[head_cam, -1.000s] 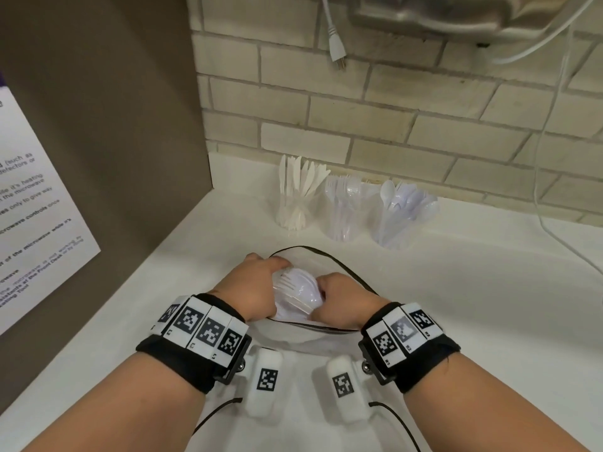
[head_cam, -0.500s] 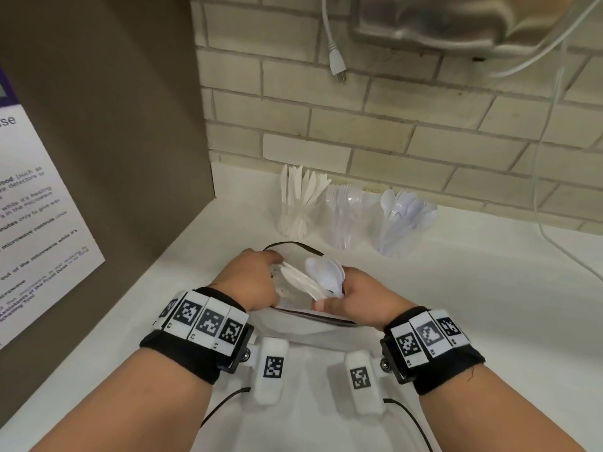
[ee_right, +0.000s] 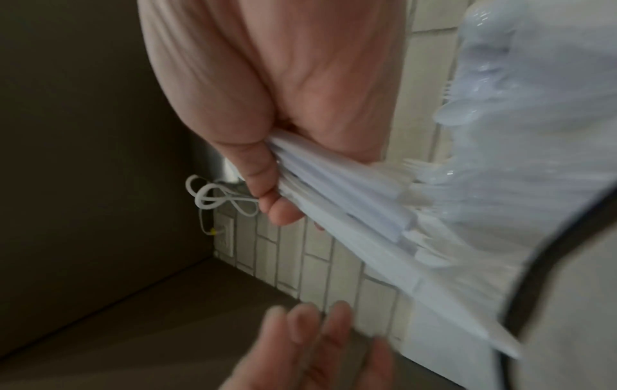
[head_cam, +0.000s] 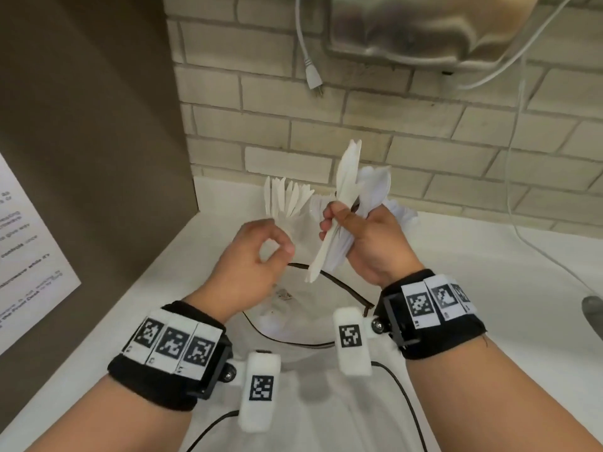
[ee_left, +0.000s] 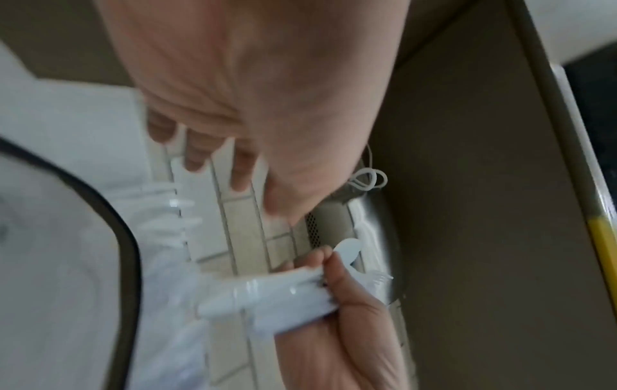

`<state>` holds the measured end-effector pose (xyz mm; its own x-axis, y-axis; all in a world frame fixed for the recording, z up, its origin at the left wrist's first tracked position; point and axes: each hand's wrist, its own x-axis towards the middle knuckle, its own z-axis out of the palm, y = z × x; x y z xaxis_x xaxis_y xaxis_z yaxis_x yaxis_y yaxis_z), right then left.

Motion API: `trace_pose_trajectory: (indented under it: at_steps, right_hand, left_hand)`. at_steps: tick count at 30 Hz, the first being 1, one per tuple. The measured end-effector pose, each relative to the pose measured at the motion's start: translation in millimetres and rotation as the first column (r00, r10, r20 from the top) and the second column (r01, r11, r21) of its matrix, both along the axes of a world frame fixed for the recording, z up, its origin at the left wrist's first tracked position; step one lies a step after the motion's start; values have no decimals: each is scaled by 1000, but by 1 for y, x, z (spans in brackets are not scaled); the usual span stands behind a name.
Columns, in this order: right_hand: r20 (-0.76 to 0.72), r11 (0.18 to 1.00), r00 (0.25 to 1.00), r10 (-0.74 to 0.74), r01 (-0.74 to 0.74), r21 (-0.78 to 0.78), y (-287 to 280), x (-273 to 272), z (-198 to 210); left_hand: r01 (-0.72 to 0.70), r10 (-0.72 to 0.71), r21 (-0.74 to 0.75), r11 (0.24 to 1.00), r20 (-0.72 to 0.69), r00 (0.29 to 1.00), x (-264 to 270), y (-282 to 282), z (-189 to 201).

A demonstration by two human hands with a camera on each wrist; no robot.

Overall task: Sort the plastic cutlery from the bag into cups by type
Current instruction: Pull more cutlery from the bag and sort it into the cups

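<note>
My right hand (head_cam: 339, 220) grips a bundle of white plastic cutlery (head_cam: 349, 177), knives and spoons mixed, held upright above the bag (head_cam: 346, 288). The bag is clear with a dark rim and lies open on the white counter between my wrists. My left hand (head_cam: 274, 243) hovers just left of the bundle with loosely curved fingers, holding nothing. The left wrist view shows the bundle (ee_left: 274, 298) pinched in the right hand (ee_left: 330, 271). A cup of knives (head_cam: 287, 200) stands at the back wall. The other cups are mostly hidden behind my right hand.
A brown panel (head_cam: 98, 125) with a paper notice (head_cam: 26, 256) closes off the left side. A brick wall runs behind the cups, with a hanging plug (head_cam: 315, 79) and a metal appliance (head_cam: 424, 27) above. A white cord (head_cam: 518, 190) trails down at the right.
My right hand has lifted the cutlery bundle up out of the bag. My left hand has let go of the bag's rim and risen beside it.
</note>
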<state>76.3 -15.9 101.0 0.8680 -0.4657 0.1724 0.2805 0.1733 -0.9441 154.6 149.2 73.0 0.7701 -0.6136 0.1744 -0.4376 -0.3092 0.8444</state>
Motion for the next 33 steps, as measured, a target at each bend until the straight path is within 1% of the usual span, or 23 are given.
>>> trace_pose_trajectory:
  at_steps: [1, 2, 3, 4, 5, 6, 7, 8, 9, 11, 13, 15, 17, 19, 21, 22, 23, 24, 25, 27, 29, 31, 33]
  right_hand:
    - [32, 1000, 999, -1, 0, 16, 0, 4, 11]
    - [68, 999, 998, -1, -1, 33, 1, 8, 21]
    - [106, 999, 994, -3, -2, 46, 3, 13, 30]
    - [137, 999, 991, -6, -1, 53, 5, 17, 38]
    - [158, 999, 987, -13, 5, 52, 7, 22, 44]
    - [169, 999, 985, -24, 17, 40, 10, 27, 48]
    - [167, 999, 985, -36, 34, 13, 14, 31, 49]
    - [152, 998, 987, -48, 52, -22, 18, 34, 47]
    - [126, 996, 990, -60, 68, -62, 21, 36, 43]
    - [58, 989, 995, -83, 89, -120, 28, 38, 31]
    - [11, 982, 993, -117, 117, -148, 31, 39, 21]
    - [0, 985, 992, -127, 126, -121, 31, 39, 18]
    - [0, 989, 992, -124, 124, -83, 31, 39, 17]
    - [-7, 989, 993, -120, 119, -92, 32, 41, 15]
    - [-8, 986, 992, -125, 123, -113, 32, 43, 15]
    - [-1, 984, 992, -129, 128, -123, 31, 43, 16]
    - [4, 983, 991, -131, 131, -129, 28, 44, 17]
    - [5, 981, 992, -128, 127, -143, 25, 44, 17]
    - [4, 979, 994, -112, 111, -169, 23, 45, 17]
    - [-33, 956, 996, -82, 69, -286, 22, 45, 11]
    - [-126, 922, 990, -65, 11, -387, 22, 43, 2]
    - [-219, 926, 976, -10, -74, -371, 22, 38, -4]
    - [-247, 931, 968, 35, -121, -343, 19, 36, -9]
  left_hand:
    - [-75, 18, -238, 968, -230, 973, 0, -5, 7]
    - [-155, -61, -395, 906, -482, 874, 1, -12, 12]
    - [-220, -177, -465, 857, -668, 722, 3, -19, 14]
    - [-260, -273, -477, 839, -783, 559, 6, -27, 16]
    - [-275, -336, -467, 841, -848, 411, 8, -33, 18]
    - [-281, -382, -462, 841, -875, 297, 10, -38, 21]
    - [-293, -429, -479, 828, -876, 218, 11, -42, 25]
    - [-321, -487, -514, 795, -857, 167, 11, -45, 29]
    - [-348, -548, -560, 752, -824, 144, 10, -47, 34]
    - [-365, -622, -628, 687, -768, 150, 7, -48, 40]
    - [-350, -617, -625, 698, -773, 151, 5, -49, 37]
    - [-379, -600, -596, 707, -790, 123, 5, -49, 30]
    - [-408, -611, -593, 694, -785, 103, 6, -49, 25]
    - [-387, -616, -612, 690, -777, 129, 11, -50, 24]
    - [-274, -592, -623, 733, -782, 195, 13, -50, 26]
    - [-183, -552, -607, 774, -787, 274, 14, -50, 27]
    - [-95, -512, -584, 806, -769, 383, 15, -49, 29]
    - [-21, -486, -572, 820, -714, 504, 15, -49, 31]
    - [38, -474, -572, 820, -639, 606, 17, -49, 34]
    - [141, -433, -519, 843, -499, 751, 21, -51, 38]
    - [189, -364, -403, 895, -417, 833, 24, -57, 42]
    - [173, -303, -333, 927, -394, 867, 26, -63, 44]
    - [151, -256, -280, 948, -389, 885, 28, -68, 44]
